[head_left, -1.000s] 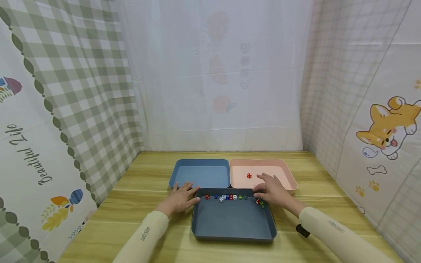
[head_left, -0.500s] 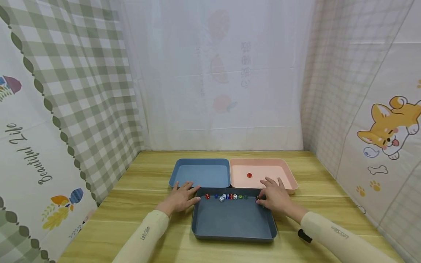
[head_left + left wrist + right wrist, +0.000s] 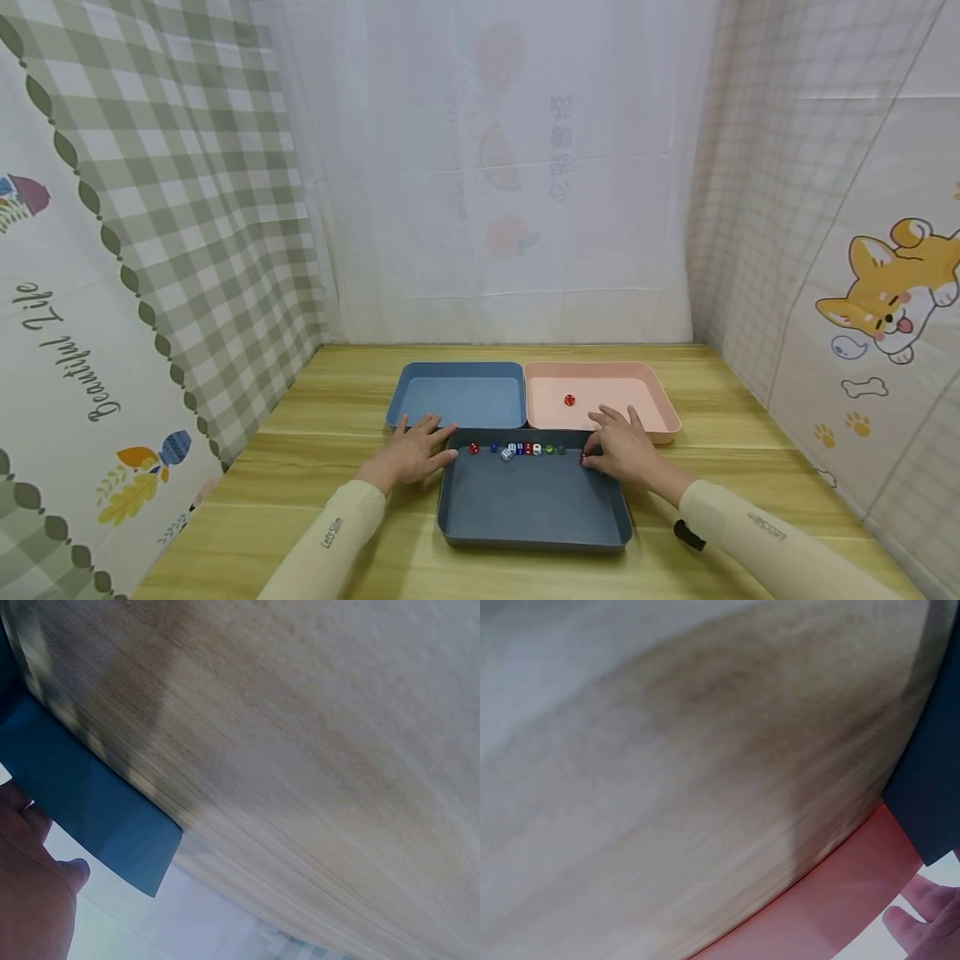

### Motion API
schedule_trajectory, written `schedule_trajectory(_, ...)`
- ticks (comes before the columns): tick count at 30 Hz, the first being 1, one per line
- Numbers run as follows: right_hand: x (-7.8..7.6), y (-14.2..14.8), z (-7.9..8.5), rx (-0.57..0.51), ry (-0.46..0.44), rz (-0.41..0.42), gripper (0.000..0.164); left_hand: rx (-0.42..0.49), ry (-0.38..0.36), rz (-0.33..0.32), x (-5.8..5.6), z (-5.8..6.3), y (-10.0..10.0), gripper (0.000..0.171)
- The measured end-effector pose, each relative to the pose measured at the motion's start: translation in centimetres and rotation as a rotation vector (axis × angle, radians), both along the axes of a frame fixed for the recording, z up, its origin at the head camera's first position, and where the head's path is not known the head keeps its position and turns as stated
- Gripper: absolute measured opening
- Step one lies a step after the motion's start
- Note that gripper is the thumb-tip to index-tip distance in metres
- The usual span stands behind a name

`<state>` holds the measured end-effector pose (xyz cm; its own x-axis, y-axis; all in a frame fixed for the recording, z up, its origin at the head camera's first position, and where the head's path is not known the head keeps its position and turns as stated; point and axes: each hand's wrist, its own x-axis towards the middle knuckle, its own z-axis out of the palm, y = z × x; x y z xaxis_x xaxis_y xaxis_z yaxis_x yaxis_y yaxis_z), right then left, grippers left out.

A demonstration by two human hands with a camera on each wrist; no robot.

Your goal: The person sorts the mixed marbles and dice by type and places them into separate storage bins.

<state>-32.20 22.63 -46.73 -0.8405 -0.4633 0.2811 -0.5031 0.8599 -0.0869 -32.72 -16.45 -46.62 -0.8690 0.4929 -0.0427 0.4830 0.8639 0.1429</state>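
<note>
In the head view my right hand (image 3: 624, 450) reaches over the right wall of the dark grey tray (image 3: 534, 508). Its thumb and index finger pinch a red die (image 3: 582, 458), mostly covered by the fingertips. Along the tray's back wall lie several small dice: a red die (image 3: 473, 448) at the left, blue and white ones mid-row, and a green die (image 3: 550, 449) further right. My left hand (image 3: 408, 452) rests with spread fingers at the tray's back left corner, holding nothing. Both wrist views show only part of each hand beyond the tray walls.
Behind the grey tray stand a blue tray (image 3: 459, 400) and, to its right, a pink tray (image 3: 600, 383) with one red die (image 3: 570, 401) in it. The wooden table (image 3: 345, 392) is bordered by hanging cloths at the back and sides.
My right hand has lowered into the grey tray's back right corner and closed its fingertips on the red die there. A green die beside it is now hidden. My left hand stays put.
</note>
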Motion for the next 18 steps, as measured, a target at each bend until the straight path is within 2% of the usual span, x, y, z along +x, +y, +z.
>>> schedule_trajectory(5,0.0,-0.1,0.2,-0.014,-0.003,0.008,0.012,-0.006,0.003,0.007,0.1,0.1,0.1,0.062)
schedule_trajectory(10,-0.2,-0.5,1.0,-0.062,-0.035,-0.008,0.011,-0.002,-0.001,0.004,0.1,0.2,0.2,0.06)
schedule_trajectory(18,-1.8,-0.6,2.7,-0.124,-0.033,-0.048,0.007,-0.004,0.004,0.007,0.3,0.3,0.2,0.06)
